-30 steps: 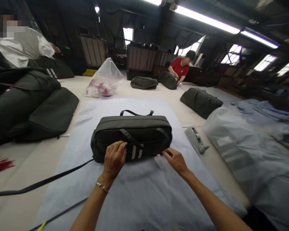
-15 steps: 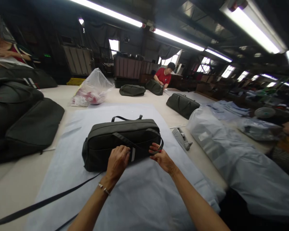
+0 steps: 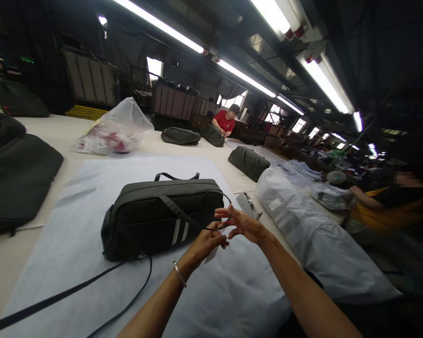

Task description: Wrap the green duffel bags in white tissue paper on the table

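Two hands are at work near the middle of the frame, and I judge the job to be partway through at one small spot. The dark bag lies left of centre on the pale sheet, long side towards me, with its two white stripes showing; its body looks full and in shape. My attention goes to its near handle, whose loop reaches over to my fingers at the bag's right end. My right hand has fingers and thumb spread apart around the red cord beside that loop. My left hand is just below, its fingers curled close to the cord; I cannot tell whether they are clamped on it. The white tag hangs under the left hand, partly hidden. So the tag and cord are already at the handle, but I see no finished fastening, and whether the cord is looped through or closed is hidden from me; that point I count as open. The long strap trails loose to the lower left, not gathered in. The grey tool lies past my right hand, untouched as far as I can see.
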